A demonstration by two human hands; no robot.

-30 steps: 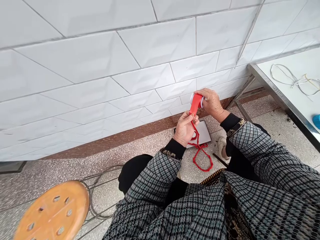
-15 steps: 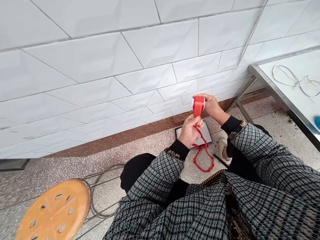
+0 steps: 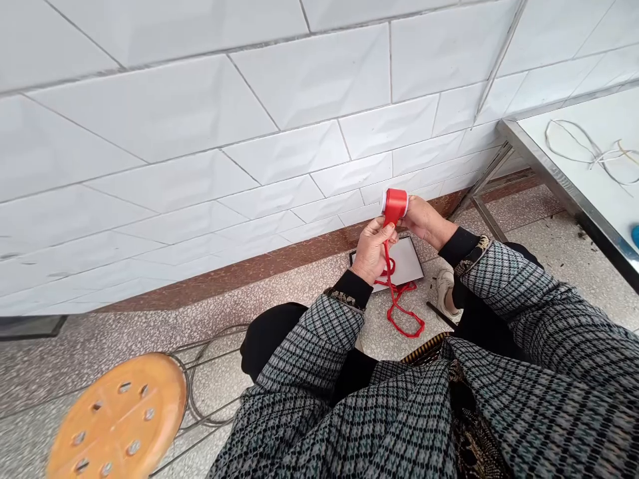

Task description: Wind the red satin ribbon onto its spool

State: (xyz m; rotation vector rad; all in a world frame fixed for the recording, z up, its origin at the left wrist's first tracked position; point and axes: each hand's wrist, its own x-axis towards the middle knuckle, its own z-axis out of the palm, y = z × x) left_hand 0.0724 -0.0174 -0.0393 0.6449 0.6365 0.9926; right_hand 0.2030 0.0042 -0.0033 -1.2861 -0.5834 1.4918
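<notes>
Spool (image 3: 396, 201) gripped in my right hand (image 3: 422, 218); left hand (image 3: 372, 247) pinches the red ribbon (image 3: 392, 217) just below it, twisted loop trailing beneath.

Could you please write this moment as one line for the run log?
left hand: pinching red ribbon | right hand: holding ribbon spool | red ribbon below left hand: narrow, looped | nearby: orange stool, table

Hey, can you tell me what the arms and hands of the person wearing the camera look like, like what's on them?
Both the left hand and the right hand are without gloves. The left sleeve and right sleeve are loose, in a black-and-grey woven check with teal flecks. Each ends in black-and-gold patterned trim, with a plain black cuff showing beyond it.
</notes>
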